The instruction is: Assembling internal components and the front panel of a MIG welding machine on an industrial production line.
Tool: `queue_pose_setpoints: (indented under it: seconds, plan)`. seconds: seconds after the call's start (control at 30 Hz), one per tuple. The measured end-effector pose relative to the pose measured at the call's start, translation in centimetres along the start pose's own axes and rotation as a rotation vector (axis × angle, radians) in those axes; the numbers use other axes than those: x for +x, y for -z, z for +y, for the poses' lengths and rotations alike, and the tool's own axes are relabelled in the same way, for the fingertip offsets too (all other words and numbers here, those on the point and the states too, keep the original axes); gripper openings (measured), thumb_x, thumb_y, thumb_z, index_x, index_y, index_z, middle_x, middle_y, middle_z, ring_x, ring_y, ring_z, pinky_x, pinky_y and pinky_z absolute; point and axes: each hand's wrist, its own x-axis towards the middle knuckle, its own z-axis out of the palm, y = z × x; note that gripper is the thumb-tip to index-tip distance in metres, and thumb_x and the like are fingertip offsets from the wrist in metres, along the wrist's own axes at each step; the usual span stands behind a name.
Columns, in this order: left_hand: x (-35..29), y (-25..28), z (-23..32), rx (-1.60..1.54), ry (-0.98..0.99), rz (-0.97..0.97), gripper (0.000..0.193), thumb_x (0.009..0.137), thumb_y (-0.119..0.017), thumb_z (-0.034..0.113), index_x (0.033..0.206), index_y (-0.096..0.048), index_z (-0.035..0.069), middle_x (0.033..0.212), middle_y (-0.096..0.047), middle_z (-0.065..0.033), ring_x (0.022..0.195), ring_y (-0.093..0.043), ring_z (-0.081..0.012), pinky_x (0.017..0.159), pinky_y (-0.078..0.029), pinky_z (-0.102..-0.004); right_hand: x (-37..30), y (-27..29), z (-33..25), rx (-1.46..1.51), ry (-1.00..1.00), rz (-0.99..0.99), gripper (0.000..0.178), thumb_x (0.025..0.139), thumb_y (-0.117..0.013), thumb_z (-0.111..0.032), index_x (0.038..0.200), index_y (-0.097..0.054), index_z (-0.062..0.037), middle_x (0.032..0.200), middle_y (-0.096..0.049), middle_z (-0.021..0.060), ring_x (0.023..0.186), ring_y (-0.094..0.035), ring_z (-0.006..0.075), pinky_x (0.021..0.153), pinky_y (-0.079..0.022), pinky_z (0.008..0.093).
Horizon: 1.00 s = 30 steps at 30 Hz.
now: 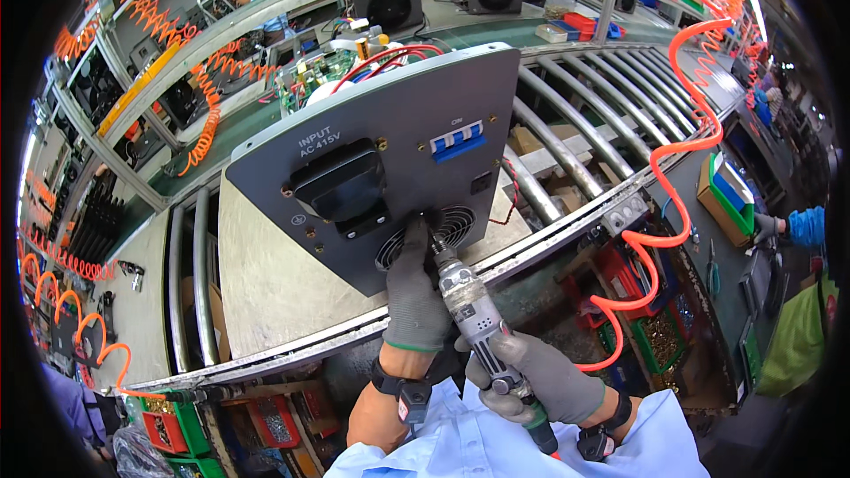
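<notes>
A dark grey metal panel [434, 93] stands upright before me, tilted. On it are a black terminal cover [341, 179], a blue-and-white breaker switch [459, 141] and a round fan grille [459, 225]. My left hand [414, 305], in a grey glove, reaches up to the grille with its fingers closed together at the panel; whatever they hold is hidden. My gloved right hand [553, 376] is wrapped round a grey power screwdriver [478, 314]. The driver's tip points up at the grille, close beside my left fingers. Behind the panel, circuit boards [310, 80] and red wires [390, 60] show.
The panel stands on a pale board [266, 301] over a roller conveyor [575, 159]. An orange coiled air hose [660, 168] hangs at the right. Below the conveyor edge sit bins of screws [660, 336]. Another person's gloved hand [768, 228] is at the far right.
</notes>
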Motion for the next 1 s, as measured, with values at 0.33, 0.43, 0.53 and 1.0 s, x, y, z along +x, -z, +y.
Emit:
queue_pose_setpoints:
  seconds: [0.33,0.43,0.53,1.0]
  plan:
    - [0.2,-0.2,-0.6,-0.130,-0.021,0.027,0.026,0.099,-0.062,0.021,0.117,-0.058,0.004,0.088,-0.059,-0.0026,0.070,-0.056,-0.0099,0.060,-0.050,-0.0232,0.0,0.8,0.3,-0.101,-0.009,-0.004,0.058,0.095,-0.055,-0.055,0.123,-0.046,-0.0044,0.086,-0.052,0.0055,0.050,-0.046,0.0094,0.038,-0.035,0.0235]
    - [0.0,0.0,-0.8,0.328,-0.260,0.005,0.027,0.098,-0.060,0.018,0.121,-0.057,0.003,0.087,-0.056,0.0000,0.067,-0.051,-0.0085,0.059,-0.047,-0.0216,-0.4,1.1,0.3,-0.191,0.053,0.115,0.042,0.095,-0.056,-0.045,0.102,-0.050,-0.0039,0.066,-0.052,0.0040,0.046,-0.048,0.0098,0.041,-0.038,0.0243]
    - [-0.1,0.5,-0.6,0.228,-0.188,-0.055,0.031,0.100,-0.059,0.027,0.119,-0.061,0.002,0.074,-0.045,0.0055,0.056,-0.037,-0.0052,0.049,-0.034,-0.0192,-0.9,2.0,0.2,-0.265,0.085,0.123,0.036,0.092,-0.060,-0.033,0.108,-0.049,-0.0026,0.068,-0.053,0.0043,0.047,-0.049,0.0096,0.042,-0.040,0.0258]
    - [-0.2,-0.7,-0.6,-0.421,0.052,-0.226,0.026,0.096,-0.049,0.004,0.122,-0.052,0.003,0.075,-0.026,0.0053,0.052,-0.021,-0.0034,0.045,-0.022,-0.0171,-2.0,4.9,1.2,-0.386,0.084,0.255,0.038,0.085,-0.065,-0.016,0.116,-0.049,-0.0005,0.074,-0.055,0.0049,0.049,-0.053,0.0102,0.043,-0.043,0.0267]
